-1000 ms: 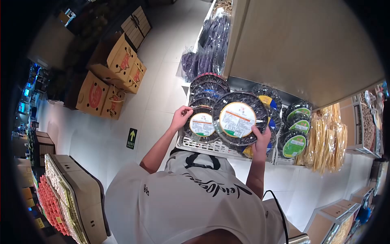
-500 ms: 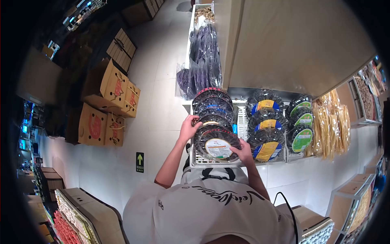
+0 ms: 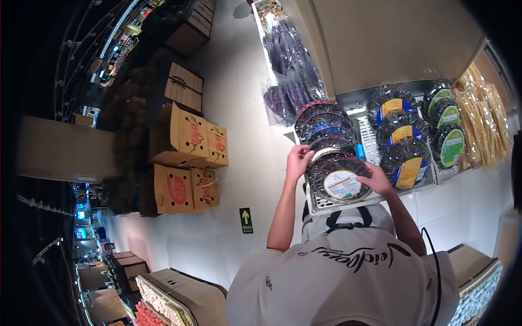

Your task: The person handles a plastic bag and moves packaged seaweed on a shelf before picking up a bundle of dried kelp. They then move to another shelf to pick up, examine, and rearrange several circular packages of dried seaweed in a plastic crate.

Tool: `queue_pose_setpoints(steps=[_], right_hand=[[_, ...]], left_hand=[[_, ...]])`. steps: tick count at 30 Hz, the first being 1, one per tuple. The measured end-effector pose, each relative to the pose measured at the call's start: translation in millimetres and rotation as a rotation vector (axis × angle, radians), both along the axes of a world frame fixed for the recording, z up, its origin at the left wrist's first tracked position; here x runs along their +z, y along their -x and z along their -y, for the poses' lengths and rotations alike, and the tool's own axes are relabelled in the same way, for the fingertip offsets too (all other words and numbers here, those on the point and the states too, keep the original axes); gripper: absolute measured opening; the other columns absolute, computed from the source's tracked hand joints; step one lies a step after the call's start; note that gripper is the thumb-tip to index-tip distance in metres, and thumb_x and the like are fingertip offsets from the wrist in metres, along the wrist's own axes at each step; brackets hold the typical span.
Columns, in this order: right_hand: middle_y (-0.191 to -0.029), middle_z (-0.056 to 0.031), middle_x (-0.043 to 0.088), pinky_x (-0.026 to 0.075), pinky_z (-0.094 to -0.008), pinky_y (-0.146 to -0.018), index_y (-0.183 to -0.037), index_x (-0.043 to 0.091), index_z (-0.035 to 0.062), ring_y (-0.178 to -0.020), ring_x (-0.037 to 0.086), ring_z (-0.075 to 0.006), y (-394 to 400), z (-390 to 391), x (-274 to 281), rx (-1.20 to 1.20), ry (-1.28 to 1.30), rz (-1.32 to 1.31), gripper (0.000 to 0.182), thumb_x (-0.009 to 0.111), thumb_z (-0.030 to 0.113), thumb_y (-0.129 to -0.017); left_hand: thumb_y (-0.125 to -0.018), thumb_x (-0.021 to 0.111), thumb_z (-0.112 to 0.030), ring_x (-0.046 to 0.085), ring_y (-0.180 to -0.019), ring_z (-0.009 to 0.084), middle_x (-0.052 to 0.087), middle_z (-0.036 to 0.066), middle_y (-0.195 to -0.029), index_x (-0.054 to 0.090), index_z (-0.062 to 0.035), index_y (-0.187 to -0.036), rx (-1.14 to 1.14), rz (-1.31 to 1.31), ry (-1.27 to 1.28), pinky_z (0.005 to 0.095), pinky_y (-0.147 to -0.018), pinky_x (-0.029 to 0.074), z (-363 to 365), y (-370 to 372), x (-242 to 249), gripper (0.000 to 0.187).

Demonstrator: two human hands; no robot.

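Observation:
A row of overlapping round clear-plastic packs with dark contents stands tilted in a white slotted tray [image 3: 326, 205] before me. The front round pack [image 3: 341, 185] carries a white oval label with print. My right hand [image 3: 375, 179] grips this pack's right edge, its thumb on the front by the label. My left hand [image 3: 299, 161] is closed at the left rim of the packs just behind, fingertips pinched at an edge; which pack it grips is partly hidden. Farther back in the row, a pack with a blue label [image 3: 329, 130] leans under a red-edged one.
To the right are round packs with yellow-and-blue labels [image 3: 409, 173], packs with green labels [image 3: 451, 146] and long yellowish bagged sticks [image 3: 481, 117]. Purple bagged goods [image 3: 293, 65] lie beyond the row. Cardboard boxes [image 3: 187, 136] stand on the left floor. A wooden panel [image 3: 391, 43] rises behind.
My view has turned, so the whole scene sits farther right and is tilted. Both hands keep nearly the same places on the packs.

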State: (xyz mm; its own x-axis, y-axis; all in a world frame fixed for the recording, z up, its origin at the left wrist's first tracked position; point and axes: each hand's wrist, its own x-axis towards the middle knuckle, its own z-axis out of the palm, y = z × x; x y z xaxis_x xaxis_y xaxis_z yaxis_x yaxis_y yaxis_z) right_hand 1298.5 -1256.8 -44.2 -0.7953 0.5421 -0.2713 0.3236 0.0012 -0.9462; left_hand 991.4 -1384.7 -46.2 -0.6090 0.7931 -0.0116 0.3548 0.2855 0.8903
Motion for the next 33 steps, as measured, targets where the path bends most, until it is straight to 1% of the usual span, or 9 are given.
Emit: queue_pose_setpoints(steps=[3, 6, 7, 9, 12, 15, 19, 23, 33], right_hand=[[-0.104, -0.0072, 0.071, 0.052, -0.0293, -0.085, -0.119, 0.060, -0.0032, -0.093, 0.063, -0.0093, -4.9, -3.6, -7.3, -0.059, 0.102, -0.110, 0.040, 0.077, 0.003, -0.084], [-0.109, -0.0060, 0.070, 0.051, -0.0290, -0.091, -0.121, 0.060, -0.0038, -0.098, 0.063, -0.0102, -2.1, -2.2, 17.3, -0.133, 0.286, -0.262, 0.041, 0.075, -0.001, -0.083], [-0.112, -0.0056, 0.068, 0.050, -0.0287, -0.095, -0.122, 0.059, -0.0042, -0.103, 0.062, -0.0109, -2.6, -3.4, 22.5, -0.144, 0.201, -0.279, 0.041, 0.073, -0.004, -0.084], [-0.114, -0.0063, 0.068, 0.050, -0.0291, -0.094, -0.122, 0.060, -0.0037, -0.103, 0.062, -0.0110, -7.3, -7.2, 33.8, -0.224, 0.175, -0.289, 0.041, 0.074, -0.004, -0.084], [-0.110, -0.0069, 0.069, 0.050, -0.0298, -0.093, -0.120, 0.061, -0.0022, -0.100, 0.064, -0.0120, -17.1, -13.4, 65.1, -0.366, 0.192, -0.395, 0.038, 0.074, -0.001, -0.084], [-0.110, -0.0074, 0.069, 0.051, -0.0299, -0.091, -0.118, 0.061, -0.0017, -0.098, 0.065, -0.0133, -28.8, -23.1, 69.9, -0.572, 0.250, -0.496, 0.035, 0.072, -0.002, -0.085], [-0.112, -0.0099, 0.069, 0.052, -0.0316, -0.089, -0.121, 0.060, -0.0014, -0.099, 0.067, -0.0170, -46.3, -36.7, 85.2, -0.705, 0.366, -0.563, 0.037, 0.071, -0.003, -0.086], [-0.112, -0.0117, 0.070, 0.054, -0.0332, -0.087, -0.121, 0.060, -0.0021, -0.096, 0.069, -0.0189, -59.5, -46.0, 78.9, -0.763, 0.272, -0.578, 0.035, 0.070, 0.000, -0.088], [-0.115, -0.0119, 0.068, 0.053, -0.0337, -0.089, -0.123, 0.060, -0.0023, -0.100, 0.067, -0.0196, -67.4, -54.7, 84.8, -0.765, 0.317, -0.597, 0.038, 0.071, -0.001, -0.086]], left_hand=[[-0.088, 0.075, -0.014, 0.063, -0.081, 0.0142, 0.067, 0.005, -0.093, 0.067, -0.0020, -0.110, 0.089, 0.107, -0.106, 0.0288, -0.069, 0.051, -0.1, 4.9, 2.5, 0.027], [-0.091, 0.072, -0.012, 0.058, -0.078, 0.0065, 0.063, -0.001, -0.091, 0.063, -0.0032, -0.112, 0.144, 0.080, -0.318, 0.0234, -0.065, 0.047, -2.8, 15.7, 19.5, 0.024], [-0.093, 0.071, -0.012, 0.056, -0.077, 0.0046, 0.063, -0.002, -0.090, 0.062, -0.0035, -0.112, 0.187, 0.103, -0.393, 0.0215, -0.065, 0.045, -1.4, 16.4, 14.4, 0.023], [-0.095, 0.069, -0.011, 0.056, -0.076, 0.0039, 0.062, -0.003, -0.086, 0.059, -0.0031, -0.113, 0.222, 0.200, -0.408, 0.0188, -0.065, 0.044, 0.0, 8.5, 48.1, 0.022], [-0.098, 0.065, -0.010, 0.059, -0.080, 0.0043, 0.067, 0.002, -0.092, 0.054, -0.0021, -0.116, 0.287, 0.275, -0.521, 0.0189, -0.068, 0.046, -2.9, 11.3, 50.9, 0.022], [-0.101, 0.062, -0.013, 0.062, -0.083, 0.0074, 0.070, 0.007, -0.099, 0.052, -0.0009, -0.121, 0.329, 0.416, -0.644, 0.0225, -0.074, 0.049, -11.8, 2.6, 69.6, 0.026], [-0.100, 0.063, -0.015, 0.064, -0.084, 0.0078, 0.071, 0.008, -0.099, 0.056, 0.0011, -0.121, 0.353, 0.521, -0.633, 0.0231, -0.075, 0.050, -21.7, -2.7, 82.8, 0.028], [-0.098, 0.065, -0.015, 0.066, -0.082, 0.0090, 0.072, 0.009, -0.096, 0.061, 0.0025, -0.121, 0.280, 0.546, -0.500, 0.0234, -0.072, 0.052, -24.3, -0.3, 93.0, 0.029], [-0.093, 0.071, -0.015, 0.068, -0.079, 0.0092, 0.074, 0.009, -0.092, 0.069, 0.0021, -0.113, 0.187, 0.545, -0.361, 0.0233, -0.070, 0.053, -30.4, -1.8, 110.1, 0.026]])
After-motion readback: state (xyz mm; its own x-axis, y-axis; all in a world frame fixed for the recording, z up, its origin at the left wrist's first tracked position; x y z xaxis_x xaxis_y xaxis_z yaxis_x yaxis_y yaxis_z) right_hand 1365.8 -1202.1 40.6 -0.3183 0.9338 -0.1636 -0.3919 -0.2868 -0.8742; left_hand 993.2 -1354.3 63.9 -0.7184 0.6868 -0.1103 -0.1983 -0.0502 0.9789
